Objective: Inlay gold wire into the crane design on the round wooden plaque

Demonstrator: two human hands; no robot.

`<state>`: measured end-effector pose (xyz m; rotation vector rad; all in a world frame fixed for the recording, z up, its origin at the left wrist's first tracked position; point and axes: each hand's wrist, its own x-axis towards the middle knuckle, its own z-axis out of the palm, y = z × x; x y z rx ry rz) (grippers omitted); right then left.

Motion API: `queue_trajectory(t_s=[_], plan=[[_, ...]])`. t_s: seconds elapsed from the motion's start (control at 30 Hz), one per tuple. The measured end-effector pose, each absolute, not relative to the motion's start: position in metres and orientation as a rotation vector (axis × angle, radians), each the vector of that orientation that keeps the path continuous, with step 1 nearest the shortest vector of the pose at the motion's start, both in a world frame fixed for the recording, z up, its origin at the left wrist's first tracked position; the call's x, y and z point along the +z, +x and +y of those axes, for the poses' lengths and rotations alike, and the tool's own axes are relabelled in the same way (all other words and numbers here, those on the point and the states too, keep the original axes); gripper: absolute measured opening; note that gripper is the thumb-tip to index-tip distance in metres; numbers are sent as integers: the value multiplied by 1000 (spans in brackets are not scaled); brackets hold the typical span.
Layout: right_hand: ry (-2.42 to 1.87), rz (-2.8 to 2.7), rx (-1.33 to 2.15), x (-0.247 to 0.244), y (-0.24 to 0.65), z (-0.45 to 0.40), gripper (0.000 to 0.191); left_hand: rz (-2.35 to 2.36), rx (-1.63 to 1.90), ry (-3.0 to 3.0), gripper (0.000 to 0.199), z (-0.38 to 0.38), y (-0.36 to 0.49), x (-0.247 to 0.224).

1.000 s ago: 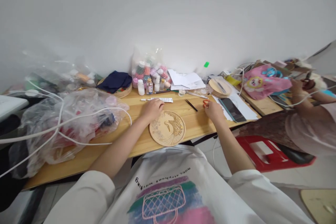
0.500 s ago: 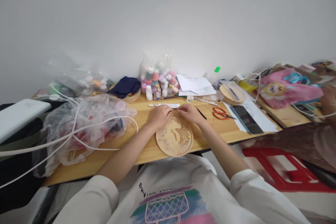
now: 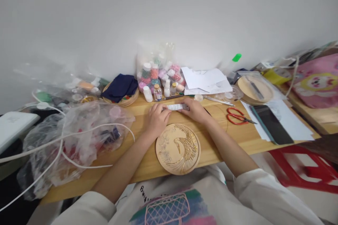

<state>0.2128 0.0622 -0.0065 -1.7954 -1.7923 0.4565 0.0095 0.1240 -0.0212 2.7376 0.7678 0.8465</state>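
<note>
A small white tube (image 3: 174,107) with printing on it is held level between my hands, above the far edge of a round wooden plaque. My left hand (image 3: 156,117) pinches its left end; my right hand (image 3: 194,109) grips its right end. The plaque (image 3: 178,149) lies flat near the table's front edge, carved with a bird whose feathers look golden. Behind my hands stand a white bottle (image 3: 148,94), a glass jar with a gold lid (image 3: 157,92) and another white bottle (image 3: 167,88).
Red-handled scissors (image 3: 236,116) and a phone (image 3: 271,123) lie to the right. A clear plastic bag (image 3: 79,137) and white cables cover the left side. Dark blue cloth (image 3: 120,87), white papers (image 3: 207,81) and a wooden hoop (image 3: 255,89) are along the back.
The tube has come up off the table and is now between both hands. The view has moved closer and shifted, so the plaque looks larger.
</note>
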Motion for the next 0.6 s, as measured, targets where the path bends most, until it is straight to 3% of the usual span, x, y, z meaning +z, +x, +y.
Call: queue_trajectory(t_s=[0.33, 0.5, 0.6], plan=[[-1524, -1345, 764, 4, 233, 44, 29, 713, 1010, 2728, 16, 133, 6, -36], [-1250, -928, 965, 17, 222, 41, 47, 629, 1064, 2746, 17, 127, 6, -29], [-1088, -755, 1144, 21, 207, 41, 41, 566, 1099, 2746, 17, 121, 8, -25]])
